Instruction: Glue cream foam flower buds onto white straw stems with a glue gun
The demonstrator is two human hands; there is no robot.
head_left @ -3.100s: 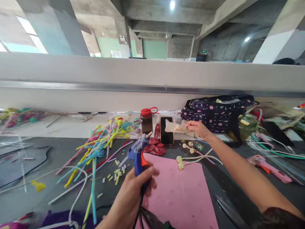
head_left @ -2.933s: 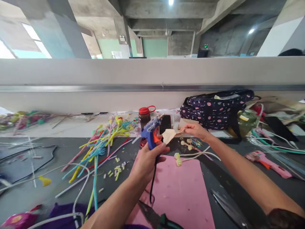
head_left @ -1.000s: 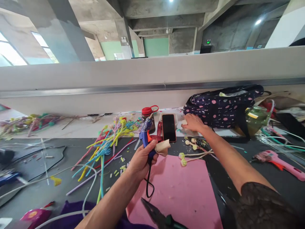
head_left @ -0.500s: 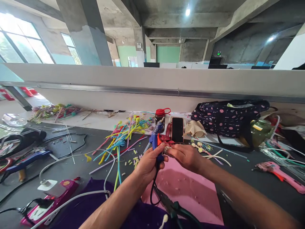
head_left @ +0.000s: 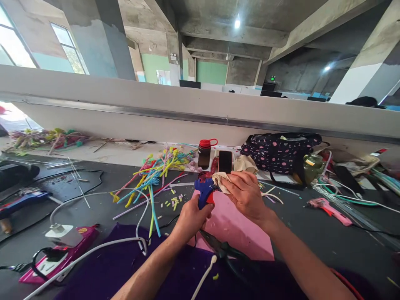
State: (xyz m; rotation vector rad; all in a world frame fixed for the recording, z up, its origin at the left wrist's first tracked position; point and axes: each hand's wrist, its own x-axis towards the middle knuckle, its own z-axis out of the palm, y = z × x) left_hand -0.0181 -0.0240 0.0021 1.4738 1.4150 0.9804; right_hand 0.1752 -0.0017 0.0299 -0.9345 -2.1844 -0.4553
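The small cream fabric scrap [head_left: 218, 179] sits mid-frame, pinched by the fingertips of my right hand [head_left: 247, 196] against the nozzle of the blue plastic glue gun [head_left: 204, 195] gripped tight in my left hand [head_left: 191, 217], over a pink foam sheet [head_left: 242, 235].

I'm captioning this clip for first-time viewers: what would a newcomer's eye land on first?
The two hands at the centre: the left hand grips a blue glue gun while the right hand holds a cream scrap against it, above a pink sheet. Next, the bright tangle of pipe cleaners spread left of them, and the polka-dot bag at the back right.
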